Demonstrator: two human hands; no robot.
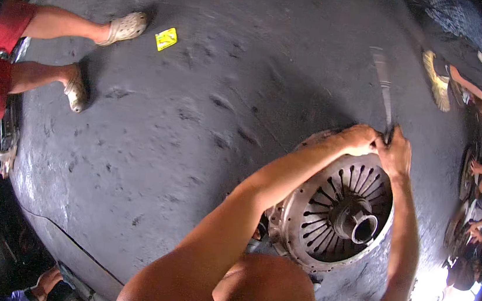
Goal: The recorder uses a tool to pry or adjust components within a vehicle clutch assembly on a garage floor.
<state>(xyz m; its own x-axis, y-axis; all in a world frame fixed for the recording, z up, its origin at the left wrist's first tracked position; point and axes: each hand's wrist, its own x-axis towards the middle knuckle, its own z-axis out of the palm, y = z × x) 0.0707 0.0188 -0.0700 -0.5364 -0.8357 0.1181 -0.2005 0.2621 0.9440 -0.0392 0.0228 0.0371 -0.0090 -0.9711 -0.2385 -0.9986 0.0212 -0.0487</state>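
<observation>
Bare arms (231, 217) reach past a round, grey metal clutch cover (344, 214) with radial slots, lying on the dark grey floor (133, 168). At its far rim, the right hand (398, 154) clenches its grip around a long, blurred metal bar (386, 90); the left hand (361, 139), alongside, I cannot tell.

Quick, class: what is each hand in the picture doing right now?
Left hand: curled by the clutch's rim; grip cannot be told.
Right hand: closed on the bar.

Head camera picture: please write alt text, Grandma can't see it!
The right hand grips a long metal bar, the left hand beside it, at the far rim of a slotted metal disc. A yellow packet lies on the floor.
</observation>
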